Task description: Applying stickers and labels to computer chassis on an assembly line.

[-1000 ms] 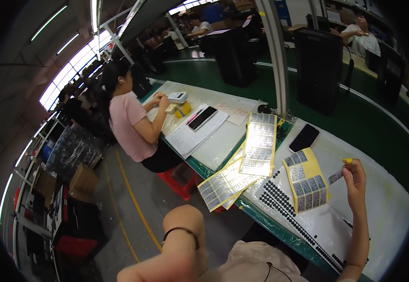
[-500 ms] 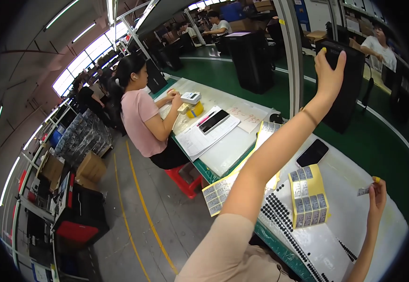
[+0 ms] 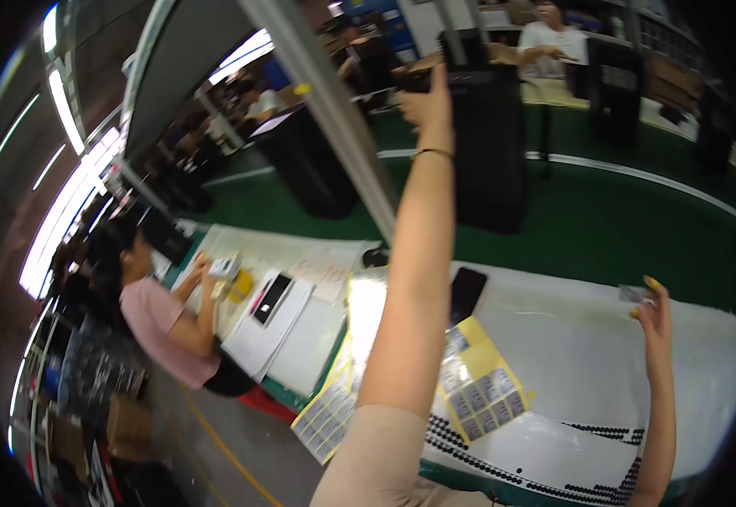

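Note:
My left arm stretches far forward over the table. At its end, my left hand (image 3: pixel 427 106) grips the upper left edge of a tall black box-shaped unit (image 3: pixel 488 160) standing on the green line; motion blurs the fingers. On the right, my right hand (image 3: pixel 655 317) pinches a small silvery label (image 3: pixel 634 293) between thumb and fingers, above the table's far edge. Partly behind my left arm lies a yellow-backed label sheet (image 3: pixel 484 393) with several grey labels on it. A second label sheet (image 3: pixel 327 418) hangs over the table's near left edge.
A dark phone (image 3: pixel 467 294) lies beyond the sheet. Rows of small black dots (image 3: pixel 503 477) line the near edge of the white-covered table (image 3: pixel 571 355). A metal post (image 3: pixel 325 101) rises left of my arm. A co-worker in pink (image 3: pixel 169 317) sits at the left, near papers (image 3: pixel 270 334).
The view has swung right, so the scene sits farther left. My left hand has shifted to the black unit's left edge. The label remains in my right hand.

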`<state>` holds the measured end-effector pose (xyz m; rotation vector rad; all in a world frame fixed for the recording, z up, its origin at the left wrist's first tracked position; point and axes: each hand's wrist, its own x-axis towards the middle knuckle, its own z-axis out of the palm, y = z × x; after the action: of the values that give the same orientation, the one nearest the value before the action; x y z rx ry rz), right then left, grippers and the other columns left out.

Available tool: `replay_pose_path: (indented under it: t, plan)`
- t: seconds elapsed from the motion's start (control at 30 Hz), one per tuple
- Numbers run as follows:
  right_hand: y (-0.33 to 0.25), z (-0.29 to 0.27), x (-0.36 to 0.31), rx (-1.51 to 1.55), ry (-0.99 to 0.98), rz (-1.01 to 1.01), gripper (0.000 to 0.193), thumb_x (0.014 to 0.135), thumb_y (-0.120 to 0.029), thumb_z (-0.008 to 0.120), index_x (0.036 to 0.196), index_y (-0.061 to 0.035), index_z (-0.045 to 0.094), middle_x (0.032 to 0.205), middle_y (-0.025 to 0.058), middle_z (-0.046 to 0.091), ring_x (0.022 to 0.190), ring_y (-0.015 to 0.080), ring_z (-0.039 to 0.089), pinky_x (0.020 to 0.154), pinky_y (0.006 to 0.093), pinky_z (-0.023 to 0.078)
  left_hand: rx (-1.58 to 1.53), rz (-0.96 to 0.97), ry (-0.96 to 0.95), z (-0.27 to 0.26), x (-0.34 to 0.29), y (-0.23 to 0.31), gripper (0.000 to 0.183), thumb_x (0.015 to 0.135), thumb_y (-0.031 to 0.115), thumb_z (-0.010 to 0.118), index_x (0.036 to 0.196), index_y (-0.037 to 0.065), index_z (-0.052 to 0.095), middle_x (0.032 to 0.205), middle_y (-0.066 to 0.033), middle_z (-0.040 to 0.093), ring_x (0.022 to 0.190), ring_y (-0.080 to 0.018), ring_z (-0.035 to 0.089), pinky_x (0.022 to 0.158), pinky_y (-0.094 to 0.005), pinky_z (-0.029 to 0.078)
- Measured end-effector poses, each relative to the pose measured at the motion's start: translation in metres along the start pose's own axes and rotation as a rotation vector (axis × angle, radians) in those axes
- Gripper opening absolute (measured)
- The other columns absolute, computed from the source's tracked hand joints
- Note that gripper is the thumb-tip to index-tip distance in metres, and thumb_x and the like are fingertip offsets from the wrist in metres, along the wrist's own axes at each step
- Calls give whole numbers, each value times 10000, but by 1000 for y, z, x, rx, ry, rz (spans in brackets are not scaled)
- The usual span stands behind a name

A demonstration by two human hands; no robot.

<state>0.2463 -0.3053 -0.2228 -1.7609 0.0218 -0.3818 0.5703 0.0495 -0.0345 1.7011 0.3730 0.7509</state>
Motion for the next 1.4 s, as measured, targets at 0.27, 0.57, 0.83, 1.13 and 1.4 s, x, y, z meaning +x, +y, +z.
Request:
replay_pose_path:
  t: [0.27, 0.57, 0.83, 1.13, 1.4]
  plan:
    - [-50, 24, 44, 291, -147, 165, 620, 973, -296, 499, 1490, -167, 184, 1404, 138, 335, 1120, 231, 573, 963, 395, 473, -191, -39, -88, -12, 12, -22, 1072, 607, 496, 786, 1382, -45, 280, 1388, -240, 359, 1298, -383, 350, 1049, -468, 350]
    - [-81, 94, 113, 883, 7, 299, 1154, 767, -626, 665, 1491, -254, -152, 1550, 136, -159, 1414, 450, 6, 999, 655, 359, -763, 211, -542, -82, -94, -17, 685, 795, 187, 678, 1358, 85, 302, 1249, -88, 475, 1171, -226, 447, 1012, -353, 337]
    - [-92, 115, 60, 1040, -109, 414, 906, 809, -653, 599, 1447, -103, 266, 1355, 154, 441, 1196, 282, 489, 965, 500, 433, -1152, -320, -767, -126, -167, -36, 465, 961, 449, 443, 1167, 57, 583, 1152, -59, 619, 1048, -210, 590, 912, -334, 466]
    - [65, 89, 8, 888, 72, 335, 1015, 835, -640, 575, 1526, -177, -6, 1501, 167, 295, 1376, 266, 299, 1111, 403, 246, -913, -488, -1004, -137, -255, -73, 605, 817, 153, 595, 1378, 11, 421, 1295, -120, 529, 1170, -230, 532, 999, -319, 418]
    - [-38, 43, 3, 461, 333, -183, 711, 995, -400, 447, 1529, -147, 51, 1526, 151, 260, 1404, 225, 233, 1135, 330, 147, -817, -19, -1093, -137, -295, -26, 966, 747, 215, 668, 1504, 66, 87, 1514, -165, 227, 1380, -311, 268, 1131, -387, 198]
